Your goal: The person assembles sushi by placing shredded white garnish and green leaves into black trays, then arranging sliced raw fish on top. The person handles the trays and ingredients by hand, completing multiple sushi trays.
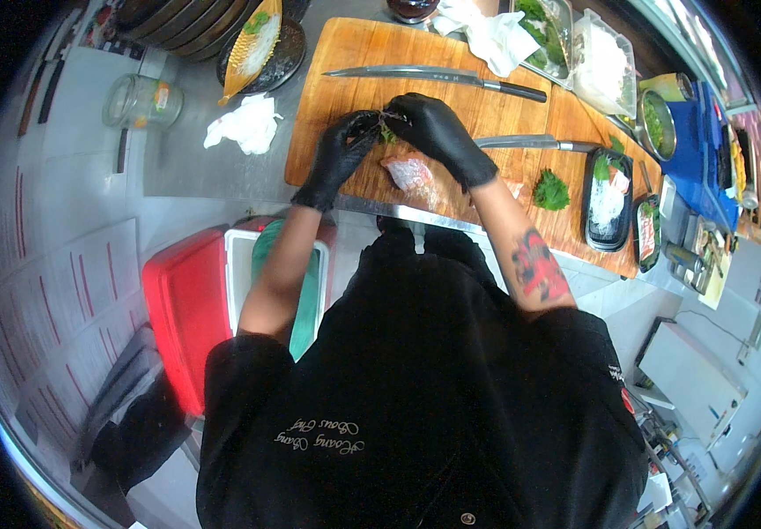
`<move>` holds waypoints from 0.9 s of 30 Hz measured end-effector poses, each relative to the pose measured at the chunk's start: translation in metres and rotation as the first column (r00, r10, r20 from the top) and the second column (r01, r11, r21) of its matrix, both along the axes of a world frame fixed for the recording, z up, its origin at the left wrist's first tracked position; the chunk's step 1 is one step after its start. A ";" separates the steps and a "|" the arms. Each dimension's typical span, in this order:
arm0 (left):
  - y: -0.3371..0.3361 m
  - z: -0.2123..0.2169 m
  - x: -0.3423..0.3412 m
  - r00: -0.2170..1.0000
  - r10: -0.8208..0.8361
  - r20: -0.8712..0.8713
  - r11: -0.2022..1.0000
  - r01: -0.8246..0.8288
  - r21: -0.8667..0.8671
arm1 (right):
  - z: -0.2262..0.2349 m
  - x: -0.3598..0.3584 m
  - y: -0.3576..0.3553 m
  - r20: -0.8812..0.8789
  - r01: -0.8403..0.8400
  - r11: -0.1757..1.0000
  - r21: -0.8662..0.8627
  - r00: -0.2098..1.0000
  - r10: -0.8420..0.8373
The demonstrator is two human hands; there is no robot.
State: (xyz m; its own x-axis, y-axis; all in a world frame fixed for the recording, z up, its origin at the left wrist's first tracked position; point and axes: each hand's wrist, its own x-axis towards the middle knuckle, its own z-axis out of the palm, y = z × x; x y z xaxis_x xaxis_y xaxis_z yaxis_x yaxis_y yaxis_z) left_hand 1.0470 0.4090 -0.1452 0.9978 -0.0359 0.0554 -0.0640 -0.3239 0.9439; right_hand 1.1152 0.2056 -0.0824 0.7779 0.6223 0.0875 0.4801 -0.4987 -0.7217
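Note:
Black gloves cover both of my hands, which meet above the wooden cutting board (332,53). My left hand (342,157) and my right hand (436,132) are closed, fingertips together, on a small herb sprig (387,133) with green leaves and a dark stem. Just below the sprig, a pink and white piece of fish (410,174) lies on the board near its front edge. Beyond the hands rests a long knife (402,72), its blade pointing left. A second knife (521,141) lies to the right, its blade tip near my right wrist. A green serrated leaf (551,190) is farther right.
At the board's right stand a black tray (607,242) with white shreds and fish, and a smaller black tray (645,263). Clear containers (603,53) and a white cloth (486,35) are at the back. Left are a crumpled towel (246,124), a glass jar (141,101) and a red cooler (185,317).

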 end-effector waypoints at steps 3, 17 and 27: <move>0.026 -0.028 -0.008 0.946 0.008 0.324 0.866 -0.168 0.472 | -0.060 0.012 -0.009 0.065 -0.032 0.981 -0.190 0.997 0.045; -0.041 -0.068 -0.044 0.994 -0.109 -0.034 0.950 0.114 0.292 | -0.069 -0.022 -0.029 -0.301 -0.193 0.957 -0.216 0.946 0.123; -0.043 -0.026 -0.047 0.940 -0.184 -0.288 0.983 0.184 -0.028 | -0.087 -0.023 -0.041 -0.269 -0.402 0.909 -0.107 0.892 0.363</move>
State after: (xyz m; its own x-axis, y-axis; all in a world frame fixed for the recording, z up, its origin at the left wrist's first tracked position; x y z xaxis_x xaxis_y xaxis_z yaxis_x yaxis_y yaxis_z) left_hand 0.9999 0.3664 -0.1716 0.9472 -0.2203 -0.2330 0.1521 -0.3312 0.9312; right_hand 1.0921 0.1646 -0.1689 0.4616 0.8661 -0.1916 0.4806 -0.4257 -0.7667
